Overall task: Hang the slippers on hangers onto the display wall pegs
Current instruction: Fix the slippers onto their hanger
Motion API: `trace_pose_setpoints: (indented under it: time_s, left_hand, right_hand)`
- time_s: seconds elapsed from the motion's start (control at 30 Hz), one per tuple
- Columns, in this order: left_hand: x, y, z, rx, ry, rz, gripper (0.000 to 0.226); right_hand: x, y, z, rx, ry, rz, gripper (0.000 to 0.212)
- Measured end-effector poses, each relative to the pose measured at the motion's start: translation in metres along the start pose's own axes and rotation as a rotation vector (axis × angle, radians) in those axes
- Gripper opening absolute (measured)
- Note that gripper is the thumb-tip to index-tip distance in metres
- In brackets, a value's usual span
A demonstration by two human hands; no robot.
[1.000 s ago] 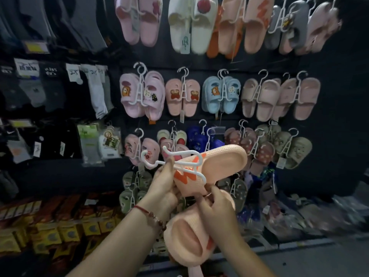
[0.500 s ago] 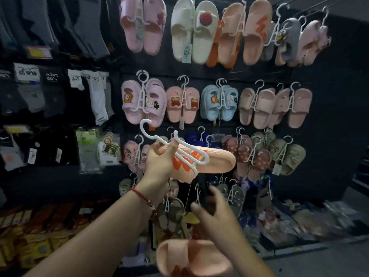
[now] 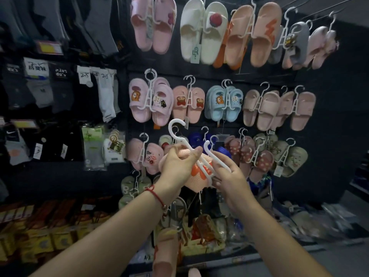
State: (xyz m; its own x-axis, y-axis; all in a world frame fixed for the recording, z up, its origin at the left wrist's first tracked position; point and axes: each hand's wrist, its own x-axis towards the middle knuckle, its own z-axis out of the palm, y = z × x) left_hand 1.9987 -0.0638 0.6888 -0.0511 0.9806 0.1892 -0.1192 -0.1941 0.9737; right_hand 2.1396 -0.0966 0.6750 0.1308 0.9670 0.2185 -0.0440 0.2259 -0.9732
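Both hands (image 3: pixel 201 172) now on hanger (image 3: pixel 196 154)

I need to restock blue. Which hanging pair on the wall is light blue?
The light blue pair, middle row, third from the left, between peach bear slippers and plain beige slides; its neighbours are pinkish.

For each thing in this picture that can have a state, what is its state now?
Left hand: grips the peach slipper.
Right hand: pinches the white hanger.
White hanger: off the wall, tilted, hook free.
Peach slipper: on the hanger, held.
Second peach slipper: low, off the hanger.
Blue slippers: hung on the wall.
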Motion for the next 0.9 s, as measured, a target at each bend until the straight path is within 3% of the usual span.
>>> trace_pose_setpoints:
  time_s: [0.07, 0.2, 0.4, 0.57, 0.77, 0.9]
  left_hand:
    - [0.002, -0.003, -0.002, 0.04, -0.037, 0.013, 0.043]
    - [0.006, -0.003, -0.013, 0.153, -0.14, 0.031, 0.05]
    - [-0.005, -0.031, -0.048, 0.166, -0.293, 0.159, 0.058]
    - [-0.032, -0.087, -0.084, 0.587, -0.261, 0.324, 0.059]
    - [-0.045, -0.156, -0.107, 1.157, -0.633, 0.189, 0.057]
    - [-0.044, -0.192, -0.094, 1.18, -0.706, -0.042, 0.065]
  right_hand:
    - [-0.004, -0.002, 0.009, 0.162, 0.017, 0.055, 0.02]
    - [-0.002, -0.012, 0.02, 0.213, -0.07, 0.129, 0.029]
    - [0.016, -0.022, 0.018, 0.386, 0.097, 0.268, 0.038]
    - [0.023, -0.033, 0.002, 0.558, 0.151, 0.302, 0.037]
    - [0.034, -0.058, -0.026, 0.533, 0.112, 0.252, 0.041]
    - [0.033, -0.088, -0.042, 0.592, 0.052, 0.214, 0.041]
